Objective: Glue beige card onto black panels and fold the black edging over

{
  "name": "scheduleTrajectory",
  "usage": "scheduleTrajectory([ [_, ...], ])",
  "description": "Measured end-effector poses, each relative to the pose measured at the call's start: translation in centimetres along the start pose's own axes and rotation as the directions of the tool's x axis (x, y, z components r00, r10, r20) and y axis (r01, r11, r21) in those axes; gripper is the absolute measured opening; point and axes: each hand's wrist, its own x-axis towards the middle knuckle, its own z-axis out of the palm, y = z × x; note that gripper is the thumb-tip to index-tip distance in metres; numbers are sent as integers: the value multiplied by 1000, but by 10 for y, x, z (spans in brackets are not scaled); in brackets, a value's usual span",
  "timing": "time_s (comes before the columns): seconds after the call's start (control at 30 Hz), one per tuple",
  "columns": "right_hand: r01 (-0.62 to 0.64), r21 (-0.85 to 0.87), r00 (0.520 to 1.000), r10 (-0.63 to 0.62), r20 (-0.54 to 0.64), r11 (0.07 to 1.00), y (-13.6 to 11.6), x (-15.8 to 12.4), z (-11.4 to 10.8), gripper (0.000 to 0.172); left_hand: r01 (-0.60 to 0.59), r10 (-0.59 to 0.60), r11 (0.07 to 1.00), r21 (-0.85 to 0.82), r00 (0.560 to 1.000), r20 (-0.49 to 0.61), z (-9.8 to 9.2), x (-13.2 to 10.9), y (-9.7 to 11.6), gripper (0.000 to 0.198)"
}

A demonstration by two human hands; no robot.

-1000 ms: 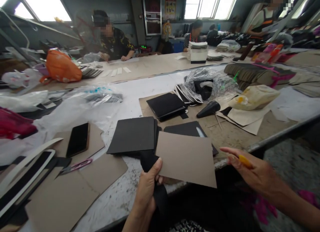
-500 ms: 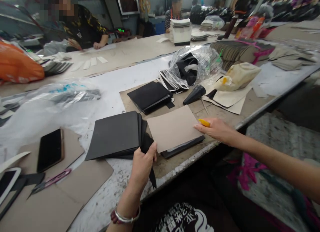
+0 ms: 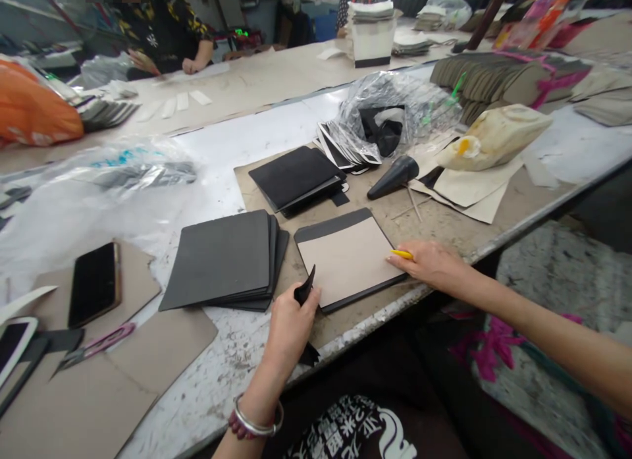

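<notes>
A beige sheet lies over a black panel, whose dark border shows along the far and near edges. My left hand is closed around a black strip of cloth, whose ends stick out above and below the fist. Its fingertips are at the beige sheet's left edge. At the right edge, my right hand grips a small yellow tool, its kind mostly hidden by the fingers, and touches the sheet. Left of the panel sits a stack of dark grey panels.
Beyond are black folded pieces, a black cone, thin sticks and a yellowed container. At left lie a phone and pink-handled snips. A co-worker sits across the table.
The beige sheet has gone down and towards me on the black panel, so a dark band now shows at its far edge. Both hands stay at its sides. The view has tilted down.
</notes>
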Motion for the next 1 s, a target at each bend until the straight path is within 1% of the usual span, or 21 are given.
scheduleTrajectory([
  [0.13, 2, 32, 1000, -3, 16, 999, 4, 1, 5, 38, 13, -13, 1000, -22, 1000, -26, 2, -1, -2, 27],
  [0.27, 42, 73, 999, -39, -34, 996, 10, 4, 13, 36, 15, -15, 1000, 9, 999, -46, 4, -2, -1, 26],
  [0.33, 56, 104, 998, -52, -35, 993, 12, 5, 15, 36, 25, -24, 999, 26, 998, -51, 5, -3, 0, 26],
  [0.53, -8, 193, 998, -4, 63, 981, 8, 4, 7, 35, 40, -37, 996, 78, 999, -38, 6, -2, -2, 30],
  [0.63, -20, 244, 997, 1, 79, 970, 6, 5, 4, 34, 42, -38, 993, 111, 999, -33, 6, 0, -3, 35],
  [0.8, -56, 326, 995, 24, 101, 944, 10, 8, 6, 32, 39, -38, 996, 82, 999, -23, 6, 4, -3, 44],
  [0.9, -56, 313, 994, 23, 111, 948, 10, 9, 5, 33, 35, -33, 996, 80, 999, -26, 5, 4, -2, 42],
  [1.0, -70, 238, 991, 40, 129, 969, 8, 10, 2, 35, 19, -15, 996, 82, 999, -48, 5, 3, 0, 37],
])
